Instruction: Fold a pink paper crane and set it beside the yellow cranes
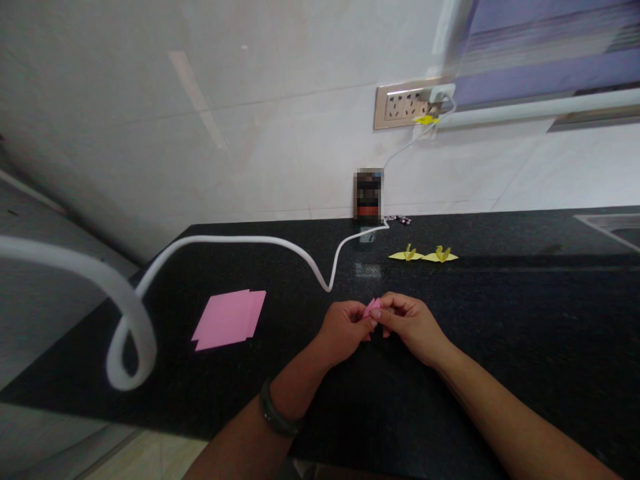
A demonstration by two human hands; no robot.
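Both my hands meet over the black countertop (500, 320) and pinch a small folded pink paper piece (373, 307) between them. My left hand (344, 330) grips its left side with closed fingers, and a dark band sits on that wrist. My right hand (411, 325) holds the right side, fingers curled over it. Most of the pink piece is hidden by my fingers. Two finished yellow folded paper figures (423, 254) lie side by side further back on the counter.
A small stack of pink paper sheets (229, 319) lies to the left. A white cable (240, 241) loops across the counter from a phone (369, 195) leaning on the tiled wall, plugged into a wall socket (407, 105). A sink edge (607, 223) shows far right.
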